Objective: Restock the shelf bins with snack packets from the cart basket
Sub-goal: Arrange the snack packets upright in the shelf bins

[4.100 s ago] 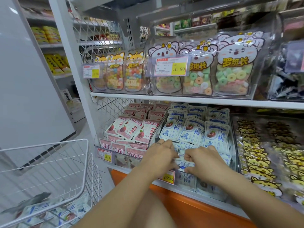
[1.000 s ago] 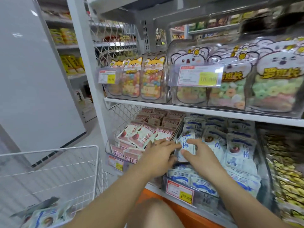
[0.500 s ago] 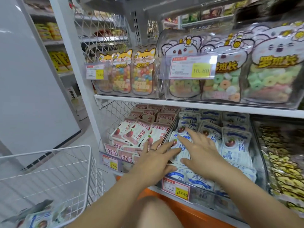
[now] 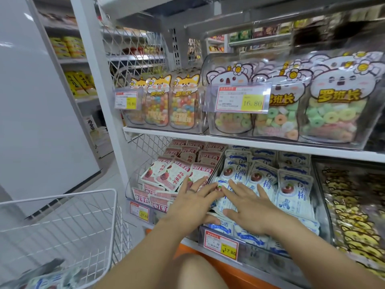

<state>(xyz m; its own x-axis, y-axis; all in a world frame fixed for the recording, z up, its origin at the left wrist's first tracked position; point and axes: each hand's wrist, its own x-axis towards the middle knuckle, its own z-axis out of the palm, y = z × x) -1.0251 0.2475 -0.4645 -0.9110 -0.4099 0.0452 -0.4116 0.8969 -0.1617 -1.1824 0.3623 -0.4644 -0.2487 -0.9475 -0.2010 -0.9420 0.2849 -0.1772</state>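
Note:
A clear shelf bin (image 4: pixel 325 236) on the lower shelf holds several blue-and-white snack packets (image 4: pixel 293 190) with a red fruit picture. My left hand (image 4: pixel 192 202) and my right hand (image 4: pixel 249 207) lie flat side by side on the front packets, fingers spread, pressing them down; neither hand grips one. A ring shows on my left hand. At the lower left stands the white wire cart basket (image 4: pixel 62 217), with more of the same blue-and-white packets (image 4: pixel 48 280) in its bottom.
Left of the bin is a bin of red-and-white packets (image 4: pixel 168 174); to the right, a bin of yellow cat-shaped packs (image 4: pixel 354 209). The upper shelf (image 4: pixel 250 142) carries clear boxes of candy bags. A yellow price tag (image 4: pixel 221 243) hangs at the bin's front. My bare knee (image 4: pixel 193 272) is below.
Both hands have gone from gripping packets at the bin's front to lying flat with fingers spread higher on the stack. The view has shifted slightly.

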